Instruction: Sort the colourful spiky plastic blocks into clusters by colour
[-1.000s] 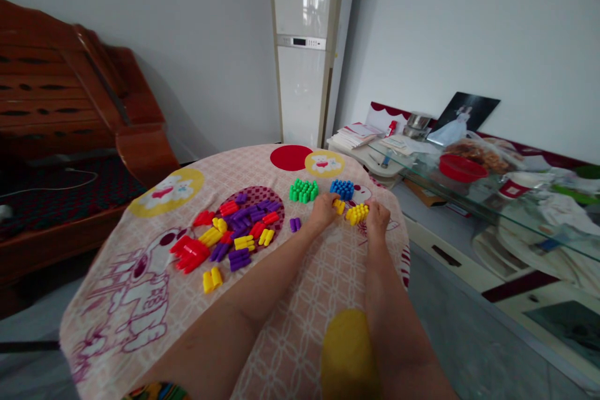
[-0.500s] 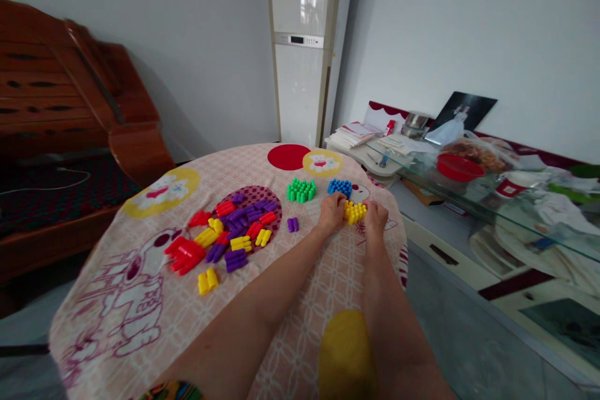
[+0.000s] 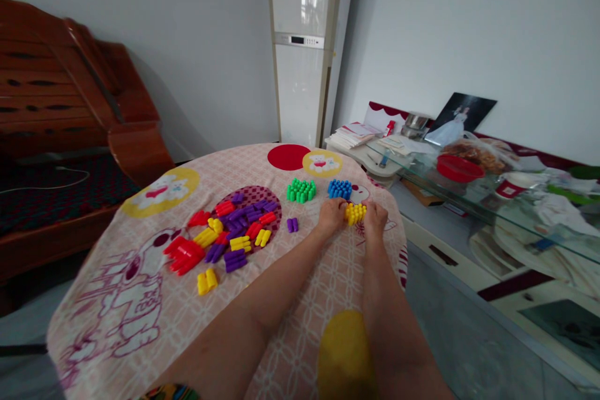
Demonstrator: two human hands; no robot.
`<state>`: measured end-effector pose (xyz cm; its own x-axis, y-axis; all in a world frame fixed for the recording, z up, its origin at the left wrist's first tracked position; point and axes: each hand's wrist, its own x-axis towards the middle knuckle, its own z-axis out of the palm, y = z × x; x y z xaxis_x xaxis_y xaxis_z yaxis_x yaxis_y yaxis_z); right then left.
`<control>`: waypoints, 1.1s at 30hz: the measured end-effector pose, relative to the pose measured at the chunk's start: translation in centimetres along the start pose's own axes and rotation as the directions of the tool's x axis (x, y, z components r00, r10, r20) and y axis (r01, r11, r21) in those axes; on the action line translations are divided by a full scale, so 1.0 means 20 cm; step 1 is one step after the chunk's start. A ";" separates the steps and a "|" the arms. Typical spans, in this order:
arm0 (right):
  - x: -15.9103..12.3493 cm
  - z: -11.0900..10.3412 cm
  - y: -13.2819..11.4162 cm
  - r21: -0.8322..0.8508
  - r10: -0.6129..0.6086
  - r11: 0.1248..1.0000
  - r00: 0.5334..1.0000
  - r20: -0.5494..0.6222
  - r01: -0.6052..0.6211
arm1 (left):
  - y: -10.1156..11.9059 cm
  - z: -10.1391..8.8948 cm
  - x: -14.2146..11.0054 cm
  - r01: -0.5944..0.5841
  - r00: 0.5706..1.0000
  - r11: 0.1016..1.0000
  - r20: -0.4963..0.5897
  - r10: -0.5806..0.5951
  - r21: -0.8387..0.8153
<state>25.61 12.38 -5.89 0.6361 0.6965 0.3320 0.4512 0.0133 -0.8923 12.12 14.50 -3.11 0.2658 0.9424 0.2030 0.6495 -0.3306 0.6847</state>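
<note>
Near the right side of the round table, a cluster of yellow plastic building blocks [image 3: 355, 214] stands between my two hands. My left hand [image 3: 332, 215] has its fingers closed against the cluster's left side. On the opposite side, my right hand [image 3: 375, 219] is curled against it, and its fingertips are partly hidden. Just behind stands a cluster of blue blocks [image 3: 339, 189], apart from my hands. A cluster of green blocks [image 3: 301, 190] is upright farther left. One small purple block [image 3: 292, 225] lies to the left of my left hand.
Loose red [image 3: 185, 255], yellow [image 3: 207, 282] and purple blocks [image 3: 235, 260] lie scattered on the left half of the patterned tablecloth [image 3: 281, 331]. A cluttered glass-topped cabinet [image 3: 422, 169] runs along the right. A wooden bench [image 3: 135, 144] stands left; a white upright appliance [image 3: 300, 87] is behind.
My left hand has shifted slightly toward me, showing more of the blue cluster. The yellow cluster stays between both hands, and the scattered blocks have not moved.
</note>
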 end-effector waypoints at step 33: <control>0.03 0.00 0.04 -0.039 0.044 0.998 0.999 0.008 -0.044 | -0.25 -0.78 -0.54 -0.246 0.967 0.954 0.107 0.230 0.173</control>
<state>26.26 12.80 -6.47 0.6502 0.7025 0.2895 0.4469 -0.0453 -0.8935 -5.07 6.65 2.23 0.4830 0.8301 0.2787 0.6771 -0.5559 0.4823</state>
